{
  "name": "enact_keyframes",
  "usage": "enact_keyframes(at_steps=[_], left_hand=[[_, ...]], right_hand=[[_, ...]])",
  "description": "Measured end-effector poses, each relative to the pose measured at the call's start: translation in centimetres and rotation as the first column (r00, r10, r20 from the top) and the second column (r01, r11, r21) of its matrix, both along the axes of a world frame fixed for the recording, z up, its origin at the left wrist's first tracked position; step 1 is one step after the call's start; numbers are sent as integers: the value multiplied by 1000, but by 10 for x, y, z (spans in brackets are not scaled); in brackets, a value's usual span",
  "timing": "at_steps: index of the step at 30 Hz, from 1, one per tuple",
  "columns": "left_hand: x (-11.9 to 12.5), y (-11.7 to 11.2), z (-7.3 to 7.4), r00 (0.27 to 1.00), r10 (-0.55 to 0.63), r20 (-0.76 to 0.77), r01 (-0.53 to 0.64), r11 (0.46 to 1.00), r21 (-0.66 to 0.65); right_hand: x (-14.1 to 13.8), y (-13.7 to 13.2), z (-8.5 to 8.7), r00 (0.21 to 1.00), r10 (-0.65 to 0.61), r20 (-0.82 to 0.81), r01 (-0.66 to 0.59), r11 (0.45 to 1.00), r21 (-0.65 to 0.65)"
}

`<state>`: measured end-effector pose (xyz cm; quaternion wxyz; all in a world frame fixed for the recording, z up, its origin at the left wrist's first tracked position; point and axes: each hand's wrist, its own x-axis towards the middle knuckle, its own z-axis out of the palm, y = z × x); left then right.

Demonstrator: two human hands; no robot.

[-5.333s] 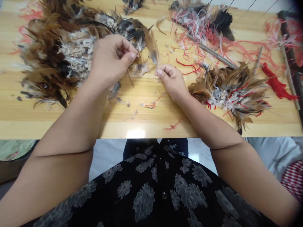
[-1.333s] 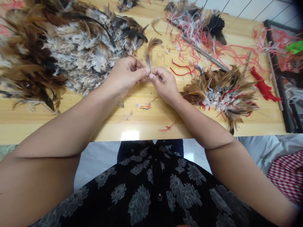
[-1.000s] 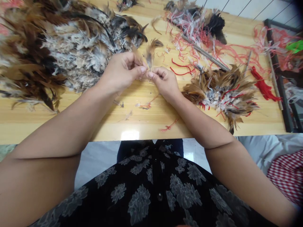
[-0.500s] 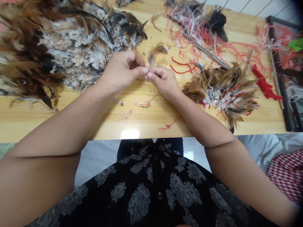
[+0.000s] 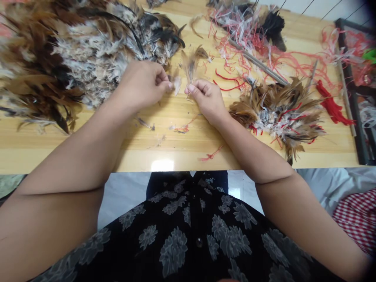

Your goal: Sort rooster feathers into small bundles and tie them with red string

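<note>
Between the thumb and finger of my right hand [image 5: 205, 96], a small bunch of brown and grey feathers [image 5: 190, 64] is pinched by its quill ends, tips pointing away from me. Just left of it, my left hand [image 5: 147, 81] has thumb and fingers drawn together. A pale, blurred tuft of feather fluff [image 5: 176, 84] shows at its fingertips. Behind my left hand lies a large heap of brown, black and whitish feathers [image 5: 91, 58]. Beside my right forearm rests a pile of brown feather bunches [image 5: 276, 111] with red ties.
Pink and white strings [image 5: 237, 27] lie tangled at the back right, with thin sticks [image 5: 258, 62] among them. Red yarn [image 5: 331, 103] lies near a black-framed rack [image 5: 349, 98] on the right. Feather and thread scraps [image 5: 182, 127] dot the wooden table [image 5: 141, 156] before me.
My hands were together at the feather bunch. Now my left hand has drawn away to the left, with pale fluff at its fingertips. My right hand keeps the bunch.
</note>
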<state>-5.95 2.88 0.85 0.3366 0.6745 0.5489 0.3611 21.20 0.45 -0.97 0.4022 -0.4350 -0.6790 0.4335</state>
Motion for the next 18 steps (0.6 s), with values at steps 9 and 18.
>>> enact_keyframes(at_steps=[9, 18], left_hand=[[26, -6, -41, 931, -121, 345, 125, 992, 13], [36, -43, 24, 919, -95, -382, 72, 995, -76]], right_hand=[[0, -2, -1, 999, -32, 26, 31, 999, 44], [0, -1, -8, 992, -51, 117, 41, 996, 83]])
